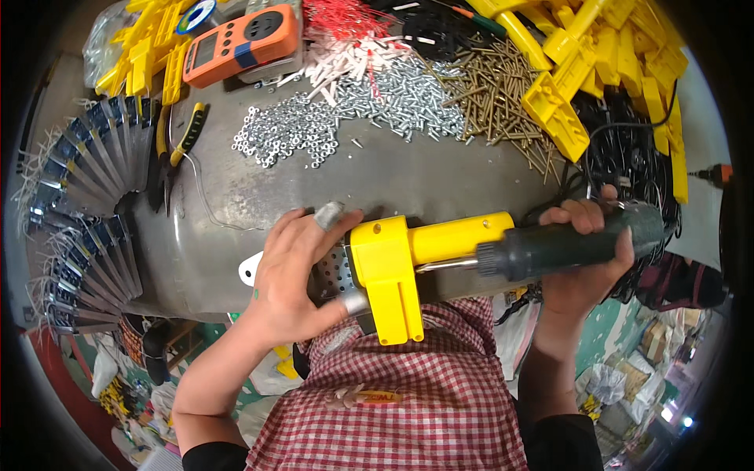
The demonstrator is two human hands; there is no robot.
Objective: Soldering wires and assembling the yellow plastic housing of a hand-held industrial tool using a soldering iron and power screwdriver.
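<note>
Near the table's front edge, my left hand [287, 275] is closed on a tool with a yellow plastic housing [385, 267] and a perforated metal part [336, 271]. Silver tape wraps two of its fingertips. A white plate end with a hole [250, 268] sticks out left of the hand. My right hand [580, 216] grips a black electric screwdriver [534, 250] lying level. Its bit [448, 265] points left and meets the side of the yellow housing, just below the yellow handle [459, 238]. The screw head at the bit's tip cannot be made out.
Piles of nuts [287, 129], silver screws [400, 98] and long brass-coloured screws [503, 98] lie beyond my hands. Yellow housings [558, 118] heap at far right, over black cables [620, 161]. Pliers [177, 149], an orange meter [243, 45] and fanned metal strips [94, 149] are left.
</note>
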